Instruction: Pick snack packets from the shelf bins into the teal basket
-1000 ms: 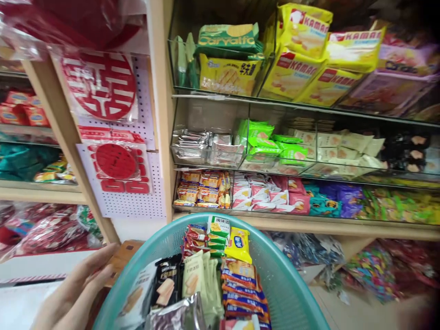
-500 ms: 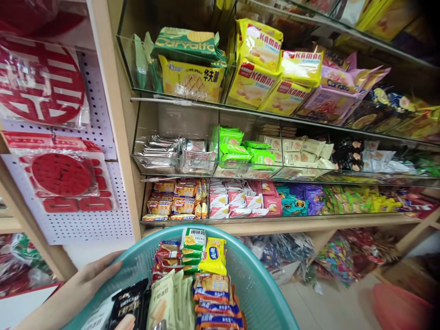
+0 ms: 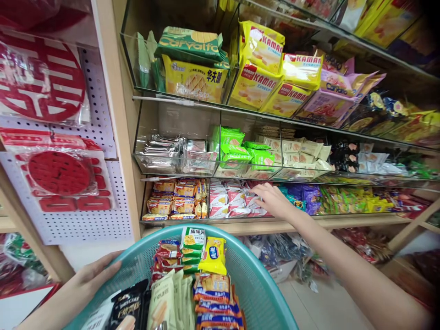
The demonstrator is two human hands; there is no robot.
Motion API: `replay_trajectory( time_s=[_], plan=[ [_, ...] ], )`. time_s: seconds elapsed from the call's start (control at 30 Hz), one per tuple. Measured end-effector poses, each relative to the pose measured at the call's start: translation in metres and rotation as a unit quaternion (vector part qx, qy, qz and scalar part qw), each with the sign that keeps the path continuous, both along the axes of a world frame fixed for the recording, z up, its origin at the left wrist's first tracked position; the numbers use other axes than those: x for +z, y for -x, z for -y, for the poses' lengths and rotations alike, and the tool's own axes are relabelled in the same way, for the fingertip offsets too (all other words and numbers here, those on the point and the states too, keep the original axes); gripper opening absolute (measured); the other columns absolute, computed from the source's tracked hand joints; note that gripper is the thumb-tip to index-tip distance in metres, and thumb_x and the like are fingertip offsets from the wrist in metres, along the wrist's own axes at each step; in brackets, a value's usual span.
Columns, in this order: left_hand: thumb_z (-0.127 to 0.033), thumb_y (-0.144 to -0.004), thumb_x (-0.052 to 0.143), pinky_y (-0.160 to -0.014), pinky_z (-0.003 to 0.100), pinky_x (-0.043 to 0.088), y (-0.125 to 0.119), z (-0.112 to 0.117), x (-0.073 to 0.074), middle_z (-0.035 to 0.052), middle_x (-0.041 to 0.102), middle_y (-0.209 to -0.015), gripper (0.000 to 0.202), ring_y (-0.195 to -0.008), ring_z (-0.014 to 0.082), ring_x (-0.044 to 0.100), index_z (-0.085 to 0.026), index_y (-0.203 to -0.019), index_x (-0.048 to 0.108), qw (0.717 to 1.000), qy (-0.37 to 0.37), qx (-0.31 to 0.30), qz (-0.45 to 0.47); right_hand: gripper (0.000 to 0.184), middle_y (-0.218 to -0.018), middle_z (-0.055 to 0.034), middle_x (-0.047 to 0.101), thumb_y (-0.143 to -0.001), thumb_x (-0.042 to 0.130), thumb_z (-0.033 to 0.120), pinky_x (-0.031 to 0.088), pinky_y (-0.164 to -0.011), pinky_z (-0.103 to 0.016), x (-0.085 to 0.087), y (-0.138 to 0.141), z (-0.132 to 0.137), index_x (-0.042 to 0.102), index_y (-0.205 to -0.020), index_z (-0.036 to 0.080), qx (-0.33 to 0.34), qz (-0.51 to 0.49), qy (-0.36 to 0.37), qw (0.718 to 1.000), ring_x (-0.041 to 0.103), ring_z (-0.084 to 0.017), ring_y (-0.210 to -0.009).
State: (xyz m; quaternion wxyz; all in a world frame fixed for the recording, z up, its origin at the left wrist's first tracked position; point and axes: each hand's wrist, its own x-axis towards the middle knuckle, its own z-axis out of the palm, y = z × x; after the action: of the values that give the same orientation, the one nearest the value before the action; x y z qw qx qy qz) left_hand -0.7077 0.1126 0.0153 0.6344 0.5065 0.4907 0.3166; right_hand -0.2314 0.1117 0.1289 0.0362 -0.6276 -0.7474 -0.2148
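My left hand [image 3: 94,275] grips the left rim of a teal plastic basket [image 3: 271,293], thumb over the edge. Inside lie snack packets: a black one [image 3: 127,305], pale green ones [image 3: 163,298], orange and blue biscuit packs [image 3: 215,307], a yellow one [image 3: 213,254], and green-and-white and red ones behind. My right hand [image 3: 271,199] reaches over the lowest shelf, its fingers stretched out above the pink-and-white packets [image 3: 237,197]. Nothing shows in its grasp. Whether the fingertips touch a packet I cannot tell.
Clear dividers and a glass front edge [image 3: 178,172] bound the shelf compartments. Orange biscuit packs [image 3: 182,197] lie left of the pink ones, purple packets [image 3: 311,197] to the right. Larger yellow bags [image 3: 257,82] stand above. Red decorations [image 3: 58,172] hang on a pegboard at left.
My right hand has come into view from the right and stretched out to the pink-and-white packets. The basket and my left hand stay nearly in place.
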Motion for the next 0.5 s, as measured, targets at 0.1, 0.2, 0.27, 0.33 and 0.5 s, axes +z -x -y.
replay_trajectory(
  time_s=[0.1, 0.2, 0.27, 0.33, 0.5],
  plan=[
    [-0.048, -0.076, 0.057, -0.096, 0.034, 0.047, 0.002, -0.002, -0.003, -0.0052, 0.064, -0.117, 0.059, -0.107, 0.0251, 0.059, -0.036, -0.13, 0.039, 0.998, 0.014, -0.058, 0.006, 0.027, -0.107, -0.0073, 0.061, -0.084, 0.05, 0.022, 0.035, -0.072, -0.033, -0.003, -0.003, 0.001, 0.057, -0.11, 0.02, -0.016, 0.025, 0.014, 0.999, 0.048, -0.024, -0.096],
    [-0.049, -0.076, 0.056, -0.096, 0.035, 0.047, 0.002, -0.004, -0.003, -0.0035, 0.064, -0.116, 0.063, -0.108, 0.0259, 0.058, -0.033, -0.133, 0.034, 0.998, 0.014, -0.053, -0.007, 0.027, -0.104, -0.0077, 0.062, -0.083, 0.053, 0.023, 0.034, -0.071, -0.032, -0.006, -0.002, 0.001, 0.058, -0.109, 0.02, -0.021, 0.034, 0.018, 0.999, 0.048, -0.024, -0.097],
    [-0.049, -0.076, 0.056, -0.096, 0.035, 0.048, 0.002, -0.005, -0.004, -0.0036, 0.064, -0.117, 0.062, -0.107, 0.0261, 0.058, -0.033, -0.133, 0.035, 0.998, 0.011, -0.056, -0.008, 0.027, -0.102, -0.0081, 0.062, -0.082, 0.055, 0.023, 0.033, -0.071, -0.032, -0.007, -0.002, -0.001, 0.058, -0.108, 0.019, -0.023, 0.043, 0.018, 0.999, 0.048, -0.024, -0.097],
    [-0.048, -0.077, 0.055, -0.096, 0.034, 0.048, 0.002, -0.006, -0.005, -0.0052, 0.063, -0.118, 0.058, -0.108, 0.0256, 0.058, -0.035, -0.13, 0.037, 0.998, 0.008, -0.062, 0.002, 0.027, -0.1, -0.0084, 0.062, -0.08, 0.058, 0.023, 0.032, -0.071, -0.032, -0.007, -0.002, -0.004, 0.059, -0.107, 0.018, -0.023, 0.051, 0.017, 0.998, 0.048, -0.024, -0.097],
    [-0.047, -0.077, 0.055, -0.093, 0.034, 0.05, 0.002, -0.007, -0.006, -0.007, 0.064, -0.116, 0.052, -0.107, 0.0253, 0.059, -0.038, -0.126, 0.042, 0.998, 0.014, -0.057, 0.005, 0.026, -0.097, -0.0081, 0.063, -0.078, 0.06, 0.023, 0.03, -0.07, -0.032, -0.008, -0.004, -0.01, 0.059, -0.104, 0.018, -0.02, 0.064, 0.018, 0.998, 0.048, -0.025, -0.094]
  ],
)
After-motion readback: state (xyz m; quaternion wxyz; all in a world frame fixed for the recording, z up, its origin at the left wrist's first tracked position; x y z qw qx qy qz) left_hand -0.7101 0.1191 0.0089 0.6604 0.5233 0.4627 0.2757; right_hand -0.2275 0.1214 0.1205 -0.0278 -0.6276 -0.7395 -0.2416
